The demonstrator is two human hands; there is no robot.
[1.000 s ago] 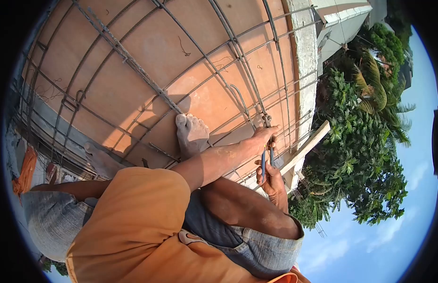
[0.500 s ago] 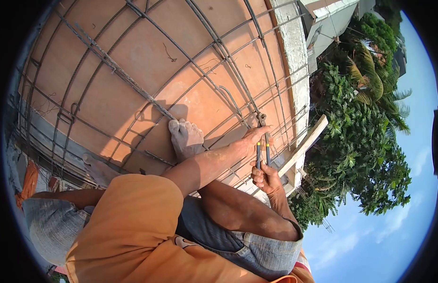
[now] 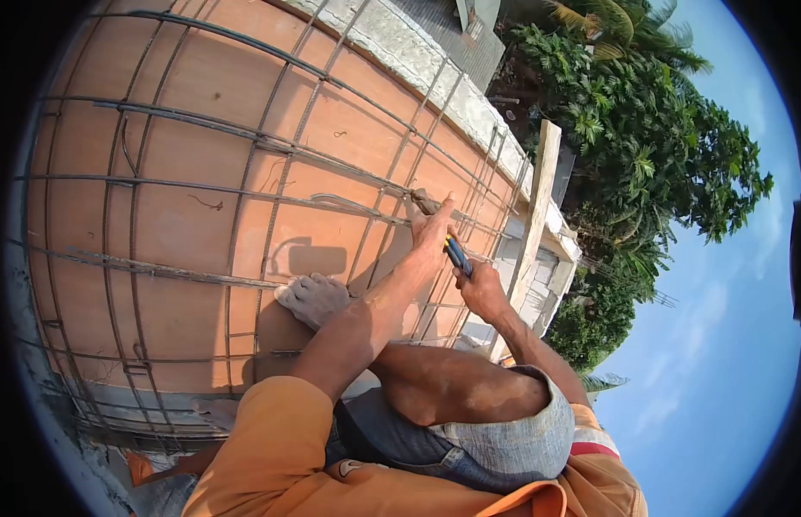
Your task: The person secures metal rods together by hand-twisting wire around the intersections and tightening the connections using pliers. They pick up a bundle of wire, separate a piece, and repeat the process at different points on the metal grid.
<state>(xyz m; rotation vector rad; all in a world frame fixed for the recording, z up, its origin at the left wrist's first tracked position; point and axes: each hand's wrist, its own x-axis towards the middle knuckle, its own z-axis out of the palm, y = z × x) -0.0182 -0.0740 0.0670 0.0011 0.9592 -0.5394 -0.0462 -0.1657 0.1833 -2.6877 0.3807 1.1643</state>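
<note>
My right hand (image 3: 485, 290) is closed around the handles of a pair of pincers (image 3: 457, 253), dark with yellow bands. The pincers' metal head (image 3: 424, 202) sits against a crossing in the steel rebar grid (image 3: 331, 165). Beside that head, my left hand (image 3: 431, 231) has its fingers bent around the same crossing. Whatever those fingers pinch is too small and partly hidden to make out. Below the bars lies an orange-brown panel (image 3: 180, 220).
A bare foot (image 3: 314, 299) rests among the bars. Loose bits of wire (image 3: 206, 203) lie on the panel. A rough concrete edge (image 3: 396, 53) borders it, and a wooden plank (image 3: 531, 215) slants near my right hand. Trees (image 3: 624, 138) stand beyond the edge.
The pincers' handles, spread apart before, are now squeezed together in my right hand. The view has turned, and the bars appear at a different angle. My left hand remains by the pincers' head.
</note>
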